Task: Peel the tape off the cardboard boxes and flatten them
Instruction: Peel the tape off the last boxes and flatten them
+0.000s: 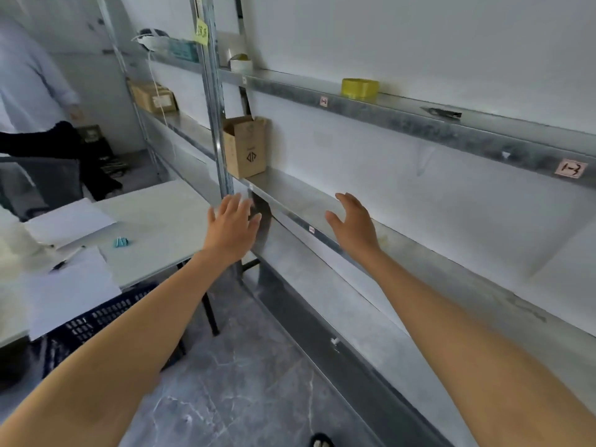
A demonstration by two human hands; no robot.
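A small brown cardboard box (245, 146) with an open top flap and a black logo stands upright on the middle metal shelf (303, 201), against the upright post. A flatter cardboard box (154, 97) lies farther back on the same shelf level. Both my arms reach out toward the shelf. My left hand (233, 224) is held out with spread fingers just below and in front of the small box, holding nothing. My right hand (353, 221) hovers over the shelf's front edge, to the right of that box, fingers relaxed and empty.
A yellow tape roll (360, 88) and a dark cutter (442, 112) sit on the upper shelf (451, 137). A white table (154, 233) with papers and a blue clip stands at left, a dark crate (106, 317) beneath it. Another person (29, 91) stands at far left.
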